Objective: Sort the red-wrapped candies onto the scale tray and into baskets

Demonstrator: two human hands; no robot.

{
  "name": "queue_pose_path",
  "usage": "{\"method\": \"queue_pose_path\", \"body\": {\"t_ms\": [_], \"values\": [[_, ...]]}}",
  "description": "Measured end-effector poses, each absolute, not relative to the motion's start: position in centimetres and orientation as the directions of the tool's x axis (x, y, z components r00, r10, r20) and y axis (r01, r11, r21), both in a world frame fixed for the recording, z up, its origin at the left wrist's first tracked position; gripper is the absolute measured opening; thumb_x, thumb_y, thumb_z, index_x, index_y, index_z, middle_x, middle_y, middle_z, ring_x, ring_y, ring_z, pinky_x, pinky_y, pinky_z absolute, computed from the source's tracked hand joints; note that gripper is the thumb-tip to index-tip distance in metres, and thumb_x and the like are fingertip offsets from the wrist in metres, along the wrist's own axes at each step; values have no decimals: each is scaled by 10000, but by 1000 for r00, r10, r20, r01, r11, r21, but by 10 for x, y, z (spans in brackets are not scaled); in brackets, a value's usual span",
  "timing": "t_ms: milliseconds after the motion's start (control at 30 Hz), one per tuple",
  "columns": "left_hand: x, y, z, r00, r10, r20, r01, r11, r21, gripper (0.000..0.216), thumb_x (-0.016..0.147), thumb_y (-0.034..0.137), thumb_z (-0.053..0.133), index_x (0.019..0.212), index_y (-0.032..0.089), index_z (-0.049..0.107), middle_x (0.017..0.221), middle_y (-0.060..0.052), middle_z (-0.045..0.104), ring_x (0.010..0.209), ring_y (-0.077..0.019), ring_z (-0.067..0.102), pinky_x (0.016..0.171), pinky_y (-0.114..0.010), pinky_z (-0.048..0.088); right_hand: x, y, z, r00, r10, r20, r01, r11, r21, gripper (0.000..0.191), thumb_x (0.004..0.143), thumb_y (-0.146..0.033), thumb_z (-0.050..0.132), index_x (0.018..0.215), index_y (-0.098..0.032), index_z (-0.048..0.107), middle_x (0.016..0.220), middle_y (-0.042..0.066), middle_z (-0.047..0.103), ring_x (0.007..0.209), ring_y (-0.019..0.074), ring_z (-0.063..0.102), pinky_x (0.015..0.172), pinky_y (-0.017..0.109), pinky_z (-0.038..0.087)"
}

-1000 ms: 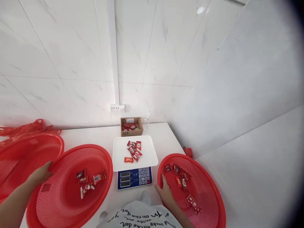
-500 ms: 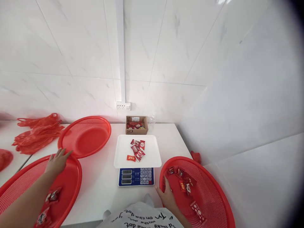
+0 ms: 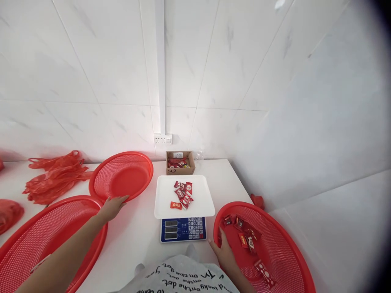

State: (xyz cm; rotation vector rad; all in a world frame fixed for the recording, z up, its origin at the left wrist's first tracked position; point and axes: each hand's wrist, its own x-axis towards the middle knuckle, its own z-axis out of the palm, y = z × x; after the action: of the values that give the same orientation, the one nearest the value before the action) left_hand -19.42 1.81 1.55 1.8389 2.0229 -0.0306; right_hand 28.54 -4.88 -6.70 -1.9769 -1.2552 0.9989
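The white table [image 3: 137,232] in front of you carries everything else. The right basket [image 3: 288,260], a red mesh bowl at your right side, holds a scatter of wrapped sweets: dark red ones near its far wall, a mixed group in the middle and a dotted packet [image 3: 264,273] closer to you. On your left, the left front basket [image 3: 24,246] is also red mesh; your forearm crosses over it and partly hides a packet with white print inside. Behind it, the smaller back basket [image 3: 106,179] shows its smooth red floor.

Between the baskets, the blue-faced scale [image 3: 183,229] bears a white tray [image 3: 166,193], and on that lies a loose cluster of red packets [image 3: 183,195], with an orange-red one just beside it. Crumpled red bags [image 3: 56,179] lie to the left of the back basket. Beyond the tray, the cardboard box [image 3: 183,171] contains more red packets.

Your right hand [image 3: 225,254] grasps the right basket's near left rim, thumb outside, fingers inside; the orange packet [image 3: 243,240] lies to the right of those fingers, near but apart. Your left hand [image 3: 112,207] reaches over the front basket, its extended fingers at the near rim of the back one; you cannot tell from this angle whether they grip it.
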Motion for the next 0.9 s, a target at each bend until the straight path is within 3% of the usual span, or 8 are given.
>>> {"method": "queue_pose_path", "body": {"t_ms": [167, 233, 367, 433, 567, 800, 900], "values": [[-181, 45, 12, 14, 963, -270, 939, 81, 335, 510, 899, 385, 342, 1332, 171, 507, 1281, -116, 617, 1171, -292, 564, 957, -433, 442, 287, -50, -60, 232, 906, -353, 438, -422, -794, 873, 660, -508, 569, 1402, -91, 375, 1445, 172, 429, 1346, 295, 392, 1085, 401, 350], [-158, 53, 11, 35, 975, -219, 932, 47, 359, 495, 908, 365, 345, 1342, 175, 488, 1320, -127, 581, 1227, -300, 513, 997, -458, 408, 286, -51, -57, 226, 902, -367, 441, -431, -787, 875, 669, -510, 561, 1413, -95, 363, 1452, 164, 421, 1348, 290, 391, 1087, 395, 350], [-85, 61, 4, 128, 987, -103, 909, -75, 410, 509, 903, 340, 408, 1379, 163, 423, 1437, -140, 450, 1376, -292, 314, 1136, -490, 206, 284, -50, -56, 227, 906, -357, 431, -422, -798, 850, 676, -468, 565, 1408, -84, 367, 1439, 177, 433, 1341, 285, 400, 1082, 387, 358], [-45, 62, -1, 219, 971, -94, 880, -155, 448, 533, 870, 348, 485, 1368, 163, 436, 1454, -140, 429, 1372, -284, 323, 1131, -448, 250, 283, -49, -59, 229, 911, -342, 421, -410, -809, 840, 672, -455, 564, 1391, -62, 380, 1429, 197, 438, 1334, 292, 409, 1084, 391, 355], [13, 60, -10, 319, 943, -100, 830, -226, 509, 437, 832, 242, 531, 1268, 202, 535, 1314, -119, 562, 1252, -258, 473, 1073, -389, 346, 284, -50, -63, 216, 921, -324, 416, -387, -823, 826, 663, -466, 559, 1360, -49, 405, 1428, 216, 432, 1336, 312, 402, 1098, 438, 327], [18, 54, -11, 132, 983, -128, 834, -40, 550, 292, 872, 164, 411, 1099, 191, 593, 1122, -115, 587, 911, -220, 637, 817, -349, 484, 287, -52, -68, 200, 924, -325, 413, -380, -828, 848, 673, -466, 542, 1378, -26, 374, 1439, 216, 417, 1354, 308, 375, 1111, 434, 308], [-7, 56, -1, -47, 993, -107, 820, 99, 564, 300, 894, 170, 376, 1130, 183, 561, 1148, -124, 574, 977, -214, 618, 872, -340, 467, 287, -52, -68, 196, 933, -303, 418, -359, -834, 821, 678, -439, 551, 1370, -27, 392, 1441, 213, 417, 1352, 306, 379, 1110, 420, 317]]}}
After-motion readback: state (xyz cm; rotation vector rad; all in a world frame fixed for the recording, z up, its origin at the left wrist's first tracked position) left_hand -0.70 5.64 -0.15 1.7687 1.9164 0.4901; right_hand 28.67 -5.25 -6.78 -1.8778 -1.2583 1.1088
